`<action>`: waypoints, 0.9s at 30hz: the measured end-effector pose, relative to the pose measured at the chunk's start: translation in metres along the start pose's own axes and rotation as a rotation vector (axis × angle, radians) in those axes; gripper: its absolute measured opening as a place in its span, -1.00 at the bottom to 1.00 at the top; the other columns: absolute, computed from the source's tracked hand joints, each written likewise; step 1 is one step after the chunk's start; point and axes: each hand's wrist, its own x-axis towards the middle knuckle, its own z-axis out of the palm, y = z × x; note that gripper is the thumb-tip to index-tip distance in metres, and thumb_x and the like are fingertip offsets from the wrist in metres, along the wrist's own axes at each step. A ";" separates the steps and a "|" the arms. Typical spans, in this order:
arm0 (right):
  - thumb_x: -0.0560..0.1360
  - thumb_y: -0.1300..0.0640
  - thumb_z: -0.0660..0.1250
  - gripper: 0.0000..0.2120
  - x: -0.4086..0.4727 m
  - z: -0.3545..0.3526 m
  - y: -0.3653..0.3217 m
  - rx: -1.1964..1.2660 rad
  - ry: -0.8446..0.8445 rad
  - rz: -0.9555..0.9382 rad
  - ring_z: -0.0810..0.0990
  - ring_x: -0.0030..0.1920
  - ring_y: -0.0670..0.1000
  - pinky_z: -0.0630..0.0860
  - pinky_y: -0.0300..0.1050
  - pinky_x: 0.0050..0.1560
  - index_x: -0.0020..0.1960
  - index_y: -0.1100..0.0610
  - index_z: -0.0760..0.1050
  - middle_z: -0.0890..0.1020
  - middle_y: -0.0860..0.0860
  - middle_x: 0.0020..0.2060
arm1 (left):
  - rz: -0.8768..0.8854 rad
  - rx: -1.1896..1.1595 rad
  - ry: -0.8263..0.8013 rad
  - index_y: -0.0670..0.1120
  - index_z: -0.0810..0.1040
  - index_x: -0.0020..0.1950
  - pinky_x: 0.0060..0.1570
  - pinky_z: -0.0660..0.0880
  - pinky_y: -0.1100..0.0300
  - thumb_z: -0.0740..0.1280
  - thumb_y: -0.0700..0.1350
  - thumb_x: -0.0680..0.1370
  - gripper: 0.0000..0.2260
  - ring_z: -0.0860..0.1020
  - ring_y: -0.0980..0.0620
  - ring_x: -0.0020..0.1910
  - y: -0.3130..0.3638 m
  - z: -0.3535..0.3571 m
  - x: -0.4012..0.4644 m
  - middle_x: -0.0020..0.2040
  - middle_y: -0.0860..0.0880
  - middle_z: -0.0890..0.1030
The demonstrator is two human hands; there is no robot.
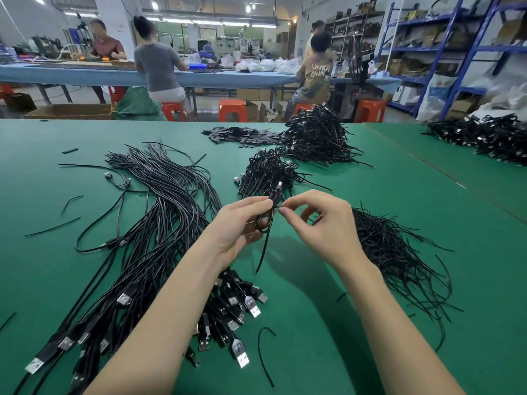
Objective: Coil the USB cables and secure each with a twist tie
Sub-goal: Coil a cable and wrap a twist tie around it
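1. Both hands meet above the table [356, 323], forearms angled inward.
2. Left hand [239, 223] grips the coil [265, 220], held at centre.
3. Right hand [322, 223] pinches the tie [263, 252] at the coil's 2 o'clock.

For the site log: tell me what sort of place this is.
Most likely a cable assembly or packing workshop. Heaps of uncoiled USB cables and coiled bundles cover the green worktable, other workers sit at a long bench, and blue shelving holds cartons.
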 end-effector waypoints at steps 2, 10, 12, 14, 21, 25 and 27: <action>0.46 0.12 0.53 -0.92 0.001 0.009 -0.003 0.340 -0.014 0.419 0.59 -0.37 -0.11 0.45 -0.30 -0.35 -0.20 0.01 0.69 0.69 -0.13 -0.30 | 0.096 0.000 0.010 0.00 0.67 0.03 -0.13 0.48 0.22 0.45 -0.15 0.52 -0.89 0.58 0.15 -0.31 -0.003 0.001 0.000 -0.22 0.06 0.67; 0.55 0.14 0.43 -0.91 -0.013 0.031 -0.005 0.959 -0.147 0.992 0.52 -0.39 -0.11 0.38 -0.33 -0.44 0.00 0.15 0.64 0.69 -0.01 -0.17 | 0.240 0.127 0.168 0.02 0.57 0.12 -0.16 0.55 0.18 0.41 -0.11 0.58 -0.87 0.67 0.10 -0.17 -0.014 0.000 0.013 -0.15 0.00 0.74; 0.58 0.17 0.41 -0.91 -0.022 0.040 -0.001 0.688 -0.085 0.850 0.52 -0.40 -0.11 0.44 -0.31 -0.38 0.02 0.19 0.64 0.68 0.05 -0.18 | 0.179 -0.006 0.307 -0.05 0.49 0.10 -0.19 0.57 0.15 0.38 -0.14 0.60 -0.88 0.69 0.02 -0.19 -0.014 -0.006 0.033 -0.18 -0.07 0.73; 0.57 0.17 0.42 -0.91 -0.026 0.047 0.003 0.590 -0.063 0.791 0.52 -0.44 -0.10 0.46 -0.29 -0.38 -0.04 0.20 0.65 0.69 0.09 -0.23 | 0.110 -0.109 0.393 -0.12 0.45 0.11 -0.27 0.57 0.19 0.36 -0.18 0.61 -0.87 0.66 -0.01 -0.21 -0.006 -0.012 0.061 -0.07 -0.16 0.70; 0.54 0.16 0.42 -0.89 -0.029 0.054 0.007 0.540 -0.115 0.742 0.50 -0.44 -0.09 0.42 -0.24 -0.41 -0.14 0.17 0.66 0.69 0.18 -0.22 | 0.117 0.124 0.563 -0.13 0.50 0.16 -0.03 0.55 0.15 0.31 -0.18 0.62 -0.87 0.56 -0.03 -0.05 0.019 -0.018 0.148 0.18 -0.16 0.58; 0.53 0.14 0.43 -0.87 -0.029 0.058 0.011 0.498 -0.116 0.729 0.49 -0.42 -0.08 0.42 -0.23 -0.38 -0.17 0.15 0.66 0.68 0.13 -0.30 | 0.127 0.737 0.539 -0.12 0.61 0.25 0.24 0.46 0.10 0.23 -0.09 0.64 -0.74 0.52 -0.13 0.25 -0.005 -0.017 0.163 0.20 -0.15 0.64; 0.52 0.15 0.44 -0.87 -0.028 0.059 0.012 0.489 -0.113 0.725 0.48 -0.41 -0.08 0.42 -0.22 -0.37 -0.19 0.14 0.66 0.66 0.06 -0.34 | 0.137 0.890 0.520 -0.11 0.64 0.23 0.30 0.42 0.06 0.20 -0.06 0.65 -0.71 0.44 -0.19 0.33 -0.009 -0.017 0.167 0.20 -0.17 0.64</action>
